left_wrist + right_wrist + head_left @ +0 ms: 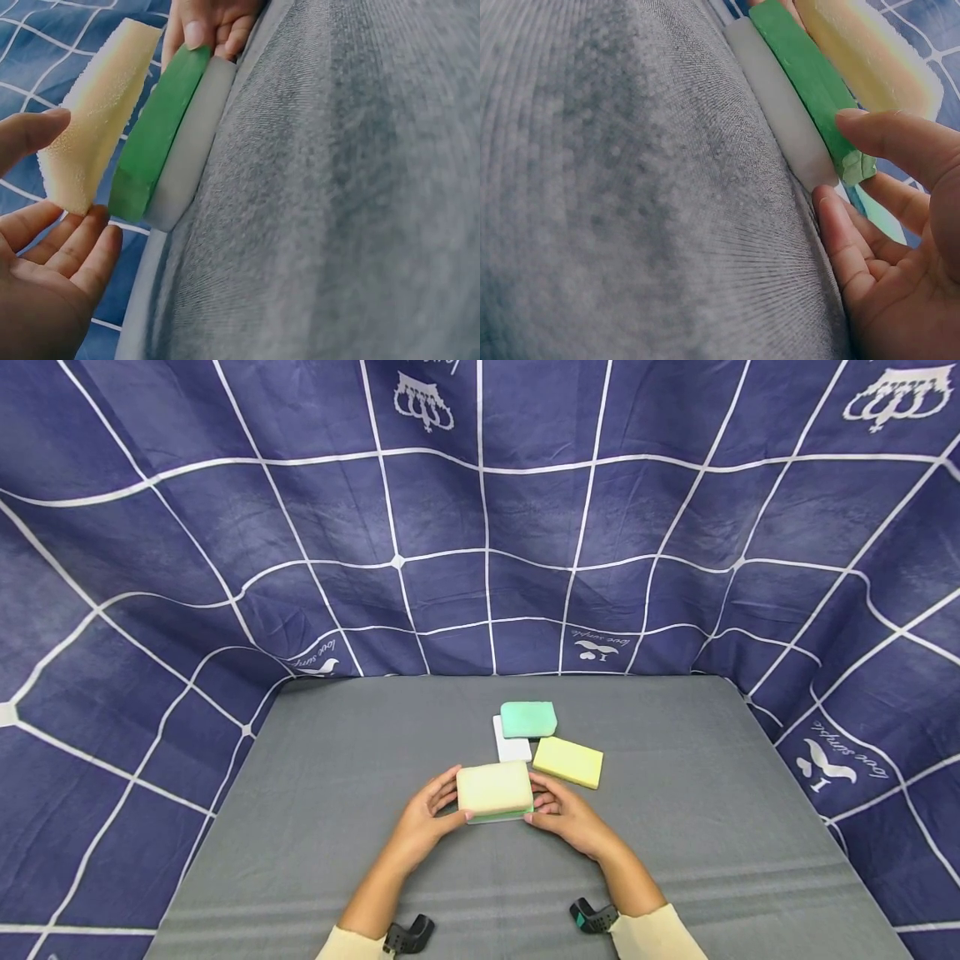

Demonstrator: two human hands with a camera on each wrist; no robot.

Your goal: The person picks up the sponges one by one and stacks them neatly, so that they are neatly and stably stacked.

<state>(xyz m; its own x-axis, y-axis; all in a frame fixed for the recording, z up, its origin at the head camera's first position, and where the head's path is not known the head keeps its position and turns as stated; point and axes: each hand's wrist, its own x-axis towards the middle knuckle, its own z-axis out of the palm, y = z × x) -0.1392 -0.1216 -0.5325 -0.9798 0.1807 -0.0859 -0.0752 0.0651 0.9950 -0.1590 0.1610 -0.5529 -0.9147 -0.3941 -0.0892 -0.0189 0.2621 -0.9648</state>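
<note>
My left hand [422, 820] pinches one end of a pale yellow sponge [101, 112] between thumb and fingers. In the left wrist view a gap shows between this sponge and the green block [154, 142] below it. That block lies on a white block [193, 139], which rests on the grey cloth. At the opposite end, my right hand [566, 817] has its thumb on the green block [810, 82], with fingers around its end. One right fingertip touches the end of the white block [784, 105]. From above, the pale yellow sponge [495, 787] hides most of both blocks.
Beyond the hands, a teal sponge [528, 720] partly covers a flat white piece [512, 749]. A yellow sponge [568, 762] lies at an angle to their right. Blue gridded curtains [450, 518] surround the back and sides of the grey cloth-covered table [337, 760].
</note>
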